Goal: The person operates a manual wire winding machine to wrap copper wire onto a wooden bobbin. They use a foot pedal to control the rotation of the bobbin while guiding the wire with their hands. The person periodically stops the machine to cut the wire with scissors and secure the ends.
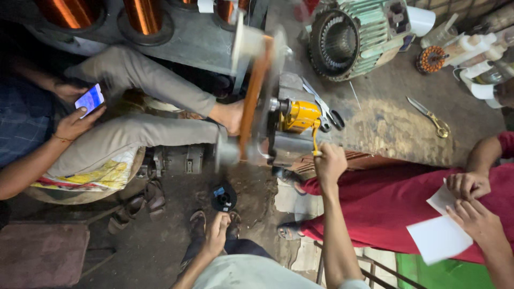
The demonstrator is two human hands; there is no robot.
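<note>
Nearest the camera, the person's left hand point(217, 233) is curled shut around the lower edge of a small black round spool with a blue patch on its face point(224, 197), holding it up over the dirty concrete floor point(160, 246), just above the person's sandalled feet point(198, 222).

The right hand point(330, 163) reaches further out on a straight arm. Its fingers are closed on the thin yellow crank handle point(315, 143) that hangs from the yellow metal winding machine point(299, 116). Left of that yellow body, an orange-brown wooden disc between pale side plates point(251, 93) is blurred in the picture.

To the right, a second person in a dark red garment point(385, 206) sits close by, both hands on white sheets of paper point(439, 235). To the left, a third person in grey trousers point(144, 131) sits with a bare foot by the winding machine and holds a lit phone point(89, 99) in both hands.

Further out, brass-handled scissors point(431, 116) lie on the stained grey table point(385, 118), and a pair with black handles point(327, 113) rests just beside the yellow machine. Beyond them stands a pale green ribbed motor housing with its round bore open point(348, 37), and at the far left are copper wire coils point(142, 15).
</note>
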